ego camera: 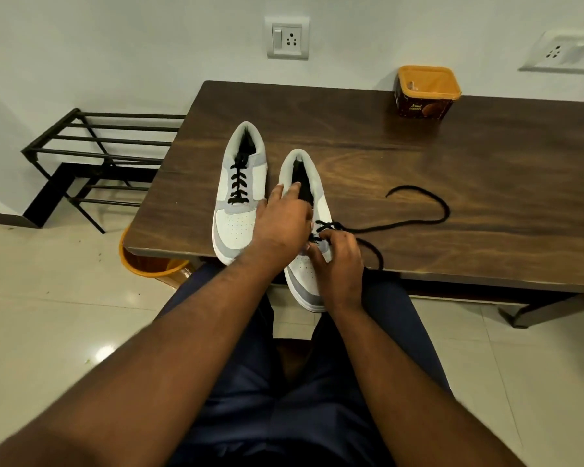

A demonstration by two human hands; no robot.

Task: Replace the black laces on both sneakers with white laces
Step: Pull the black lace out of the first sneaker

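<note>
Head view: two sneakers (240, 193), two hands (284, 220).

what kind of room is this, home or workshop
Most likely a room in a home, not a workshop. A metal shoe rack stands against the wall beside a wooden table, the floor is glossy tile, and an ice cream tub sits on the table below wall sockets.

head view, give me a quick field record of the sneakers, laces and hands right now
left sneaker: on table, fully laced in black
right sneaker: toe overhangs table edge, upper eyelets unlaced
black lace: mostly pulled out, trails in a loop to the right
left hand: grips the right sneaker near its opening
right hand: pinches the lace at the lower eyelets
tub: orange-rimmed, far table edge
white laces: none seen
</note>
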